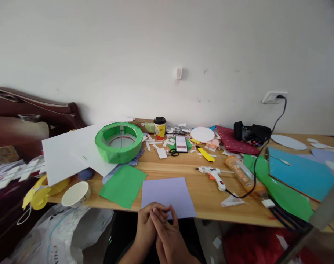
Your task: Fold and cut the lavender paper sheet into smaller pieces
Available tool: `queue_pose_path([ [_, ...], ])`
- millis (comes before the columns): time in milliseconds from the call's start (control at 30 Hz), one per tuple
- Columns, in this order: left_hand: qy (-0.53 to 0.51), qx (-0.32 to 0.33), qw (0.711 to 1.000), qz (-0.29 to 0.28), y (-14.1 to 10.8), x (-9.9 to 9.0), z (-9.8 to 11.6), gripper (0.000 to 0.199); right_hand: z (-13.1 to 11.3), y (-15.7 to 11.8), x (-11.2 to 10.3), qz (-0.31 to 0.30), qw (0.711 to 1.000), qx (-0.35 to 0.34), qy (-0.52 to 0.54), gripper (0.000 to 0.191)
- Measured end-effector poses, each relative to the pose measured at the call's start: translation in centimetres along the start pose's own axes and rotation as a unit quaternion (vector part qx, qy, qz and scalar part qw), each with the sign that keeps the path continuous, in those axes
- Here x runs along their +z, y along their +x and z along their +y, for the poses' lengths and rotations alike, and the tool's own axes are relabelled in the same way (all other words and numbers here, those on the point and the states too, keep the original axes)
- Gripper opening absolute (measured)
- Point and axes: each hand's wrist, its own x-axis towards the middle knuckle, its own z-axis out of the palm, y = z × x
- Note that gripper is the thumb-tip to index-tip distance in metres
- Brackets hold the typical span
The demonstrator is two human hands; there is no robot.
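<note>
My left hand (147, 222) and my right hand (169, 233) are folded together at the table's front edge. The fingers of both are closed against each other, and nothing shows between them. They overlap the near edge of a light purple sheet (167, 192) lying flat on the table. To its left is a green sheet (124, 186), turned at an angle. Behind that stands a green-covered ring (119, 150) with an open middle. Right of the purple sheet lies a white hot glue gun (213, 174), its black cord running up to the wall socket (274, 97).
A yellow utility knife (206, 153), black scissors (173, 152), a phone (181, 144) and white scraps lie at the back, near a lidded paper cup (159, 129). White boards (65, 154) and a white paper bowl (76, 194) are left; blue sheets (299, 170) lie right.
</note>
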Motion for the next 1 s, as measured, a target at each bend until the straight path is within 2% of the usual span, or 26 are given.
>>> queue_pose_path([
  [233,0.026,0.072,0.997,-0.022,-0.5,0.0,-0.2,0.037,-0.1,-0.2,-0.1,0.020,0.999,-0.017,0.020,0.081],
  [333,0.100,0.098,0.988,-0.068,1.5,-0.8,0.7,0.032,0.2,1.0,-0.9,0.034,0.999,-0.003,0.021,0.079],
  [400,0.202,0.133,0.964,-0.110,4.5,-1.7,1.4,0.026,1.2,2.7,-1.7,0.012,0.999,0.041,0.014,0.074],
  [500,0.378,0.207,0.896,-0.108,9.4,-2.9,1.9,0.039,3.8,5.5,-2.6,-0.034,0.988,0.150,-0.021,0.056],
  [567,0.449,0.228,0.853,-0.138,11.4,-3.2,1.6,0.047,5.5,6.6,-2.7,-0.051,0.980,0.188,-0.045,0.047],
  [633,0.487,0.225,0.824,-0.183,11.7,-3.2,0.7,0.052,6.4,6.9,-2.3,-0.063,0.980,0.182,-0.053,0.046],
  [700,0.512,0.212,0.807,-0.203,11.0,-3.1,-0.6,0.058,6.7,6.6,-1.7,-0.069,0.981,0.175,-0.055,0.048],
  [833,0.560,0.208,0.784,-0.170,9.3,-3.4,-3.2,0.055,7.0,5.6,-0.6,-0.052,0.975,0.194,-0.092,0.044],
  [1000,0.594,0.288,0.738,-0.135,9.7,-4.7,-4.8,0.053,9.2,4.9,1.8,0.013,0.982,0.126,-0.142,0.035],
])
